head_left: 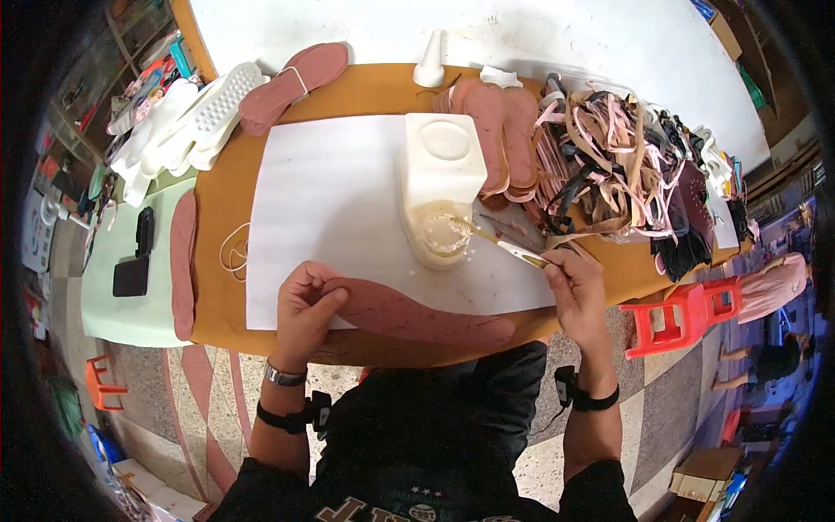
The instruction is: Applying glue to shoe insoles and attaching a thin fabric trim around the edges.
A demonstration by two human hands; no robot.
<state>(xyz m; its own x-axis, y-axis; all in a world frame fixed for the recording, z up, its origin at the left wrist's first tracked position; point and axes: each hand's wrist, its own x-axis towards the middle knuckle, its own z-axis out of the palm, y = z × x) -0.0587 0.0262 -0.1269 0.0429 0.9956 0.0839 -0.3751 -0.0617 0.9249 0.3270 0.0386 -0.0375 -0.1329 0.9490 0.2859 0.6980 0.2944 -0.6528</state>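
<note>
My left hand (306,306) pinches one end of a reddish-brown shoe insole (422,317), which lies along the near edge of the table. My right hand (576,294) grips a slim brush (520,252) that looks like a toothbrush. Its bristle end is over the round opening of a white plastic container (445,165), whose rim carries whitish, crusted residue. Whether the bristles touch what is inside, I cannot tell. The container stands on a large white sheet (322,200).
Bundled insoles (296,83) and white soles (196,122) lie far left; another insole (183,261) rests near a black phone-like object (131,277). Behind the container are more insoles (500,130) and a white cone (430,65). Tangled straps (613,165) heap at right, beyond red stools (670,322).
</note>
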